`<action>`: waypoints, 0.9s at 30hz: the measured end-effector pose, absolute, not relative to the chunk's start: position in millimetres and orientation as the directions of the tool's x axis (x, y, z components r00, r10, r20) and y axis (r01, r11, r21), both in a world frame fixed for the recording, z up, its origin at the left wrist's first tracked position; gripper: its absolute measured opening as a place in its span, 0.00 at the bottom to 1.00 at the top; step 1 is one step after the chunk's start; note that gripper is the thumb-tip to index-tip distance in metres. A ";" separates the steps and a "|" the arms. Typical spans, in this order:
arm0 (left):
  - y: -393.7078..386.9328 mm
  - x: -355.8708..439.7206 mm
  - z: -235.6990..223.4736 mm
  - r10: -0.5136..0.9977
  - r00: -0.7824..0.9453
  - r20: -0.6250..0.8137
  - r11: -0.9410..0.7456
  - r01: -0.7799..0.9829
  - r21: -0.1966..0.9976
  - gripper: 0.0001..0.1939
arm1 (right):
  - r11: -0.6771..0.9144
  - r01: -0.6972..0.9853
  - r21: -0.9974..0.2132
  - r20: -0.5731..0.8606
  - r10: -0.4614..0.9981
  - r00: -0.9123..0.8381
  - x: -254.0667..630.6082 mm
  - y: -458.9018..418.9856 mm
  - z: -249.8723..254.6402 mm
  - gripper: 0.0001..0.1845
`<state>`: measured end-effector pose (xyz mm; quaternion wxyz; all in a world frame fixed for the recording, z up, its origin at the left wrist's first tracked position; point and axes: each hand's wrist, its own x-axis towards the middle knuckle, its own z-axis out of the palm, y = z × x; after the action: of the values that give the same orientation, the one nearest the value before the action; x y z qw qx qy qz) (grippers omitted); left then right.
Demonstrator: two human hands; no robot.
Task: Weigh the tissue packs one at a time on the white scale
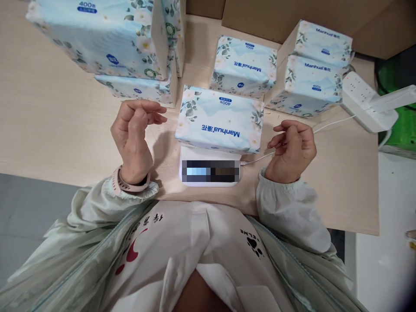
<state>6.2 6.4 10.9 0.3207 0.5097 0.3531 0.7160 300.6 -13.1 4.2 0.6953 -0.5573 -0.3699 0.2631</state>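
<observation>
A pale blue tissue pack with floral print lies on a small white scale near the table's front edge. My left hand hovers just left of the pack, fingers loosely curled, holding nothing. Just right of the pack, my right hand floats with its fingers also curled and nothing in them. Neither hand touches the pack. A white cable runs from the scale past my right hand.
More tissue packs stand behind: a stack at the back left, one at the centre, two stacked at the right. A white power strip lies at the right edge of the wooden table. Cardboard boxes line the back.
</observation>
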 end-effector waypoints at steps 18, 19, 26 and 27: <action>7.5 -1.6 2.3 0.814 -0.219 0.537 -0.564 -0.084 0.821 0.10 | 0.208 0.099 -0.973 0.228 0.809 0.542 298.6 -17.6 6.3 0.13; 7.5 -1.6 2.1 0.814 -0.218 0.539 -0.566 -0.086 0.820 0.09 | 0.205 0.103 -0.973 0.228 0.809 0.542 298.2 -17.8 6.5 0.12; 8.8 -1.1 1.3 0.821 -0.217 0.528 -0.551 -0.061 0.832 0.12 | 0.228 0.069 -0.971 0.231 0.827 0.513 300.6 -18.4 3.7 0.05; 8.8 -1.1 1.0 0.823 -0.215 0.526 -0.548 -0.056 0.834 0.12 | 0.230 0.072 -0.970 0.234 0.829 0.507 300.7 -18.6 3.7 0.05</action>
<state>-1.1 8.8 1.0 0.3166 0.5406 0.3545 0.6942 300.7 -18.6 3.7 0.6698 -0.5522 -0.4080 0.2826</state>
